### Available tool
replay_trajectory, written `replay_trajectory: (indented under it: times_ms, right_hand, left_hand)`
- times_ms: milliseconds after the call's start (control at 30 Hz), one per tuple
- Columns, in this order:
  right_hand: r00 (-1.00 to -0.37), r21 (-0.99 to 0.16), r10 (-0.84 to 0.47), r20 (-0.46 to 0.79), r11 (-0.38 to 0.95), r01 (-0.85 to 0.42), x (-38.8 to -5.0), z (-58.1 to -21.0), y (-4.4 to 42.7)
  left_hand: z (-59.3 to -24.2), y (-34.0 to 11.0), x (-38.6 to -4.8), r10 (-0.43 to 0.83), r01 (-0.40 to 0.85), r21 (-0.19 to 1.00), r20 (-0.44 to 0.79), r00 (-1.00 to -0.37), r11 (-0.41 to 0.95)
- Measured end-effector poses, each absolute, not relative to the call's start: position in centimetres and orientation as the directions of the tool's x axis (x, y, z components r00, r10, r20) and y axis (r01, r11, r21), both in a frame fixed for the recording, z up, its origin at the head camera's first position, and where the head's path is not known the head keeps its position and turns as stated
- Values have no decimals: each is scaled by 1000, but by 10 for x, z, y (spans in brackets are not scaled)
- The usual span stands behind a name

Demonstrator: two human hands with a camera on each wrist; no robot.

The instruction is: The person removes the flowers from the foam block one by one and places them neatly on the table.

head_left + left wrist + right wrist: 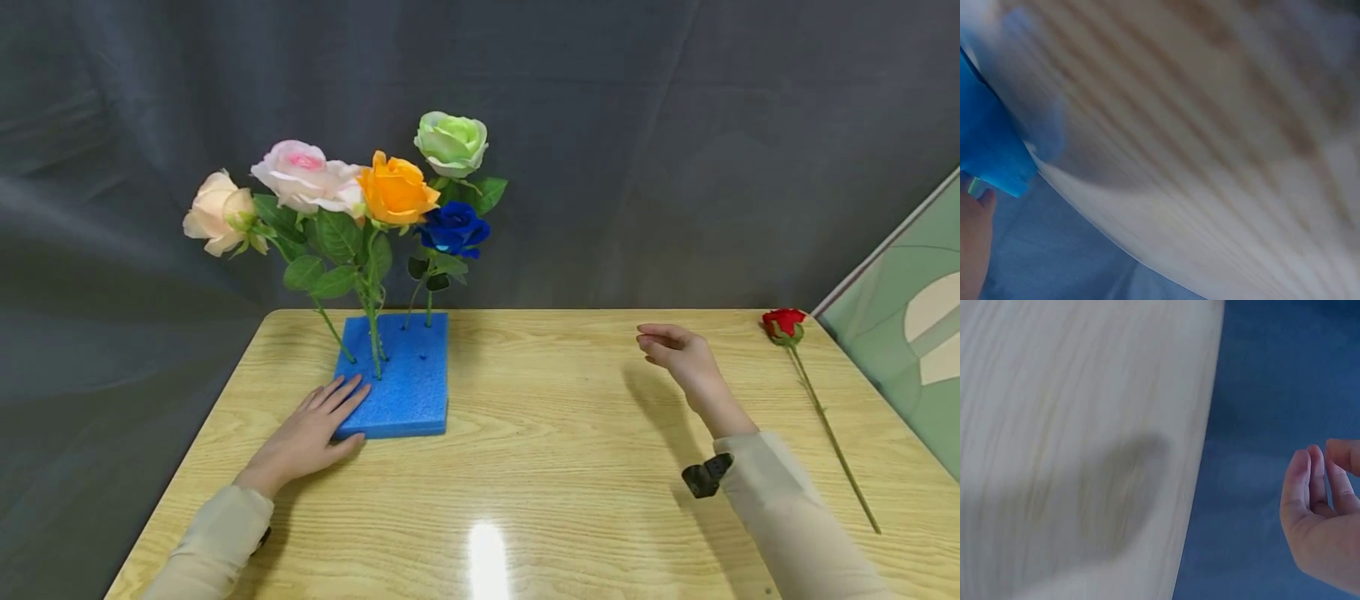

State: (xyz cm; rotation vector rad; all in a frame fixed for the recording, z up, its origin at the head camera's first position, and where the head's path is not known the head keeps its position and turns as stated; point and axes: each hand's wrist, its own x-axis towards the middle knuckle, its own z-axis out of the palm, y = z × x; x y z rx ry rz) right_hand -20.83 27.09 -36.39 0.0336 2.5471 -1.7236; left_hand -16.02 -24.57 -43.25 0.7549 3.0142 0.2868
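A blue foam block (408, 400) lies on the table's left side, with several flowers standing in it: peach (219, 214), pale pink (303, 177), orange (397, 190), green (452, 143) and blue (455, 229). My left hand (307, 437) rests with spread fingers on the block's front left corner; the left wrist view catches part of that hand (974, 244) beside the blue foam (988, 131). Above the table on the right, my right hand (686, 367) hovers with loosely bent fingers and holds nothing. In the right wrist view this hand (1325, 519) has empty fingers too.
A red rose (783, 323) with a long stem lies along the right side of the wooden table (555, 467). Behind the table hangs a dark grey curtain (600, 150). A green patterned panel (915, 308) stands at the right edge.
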Motion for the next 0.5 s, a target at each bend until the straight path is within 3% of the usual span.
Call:
replay_trajectory:
  times_ms: [267,500]
  right_hand:
    - [-990,-980,-115,-85,190,63,-211,-354,227]
    - [-982,-985,-160,-97,156,72,-213,-350,196]
  left_hand:
    - [-434,-245,-167,460,445,229,-15,-888,866]
    - [-433,-242,-170,469,445,261,-31,-883,856]
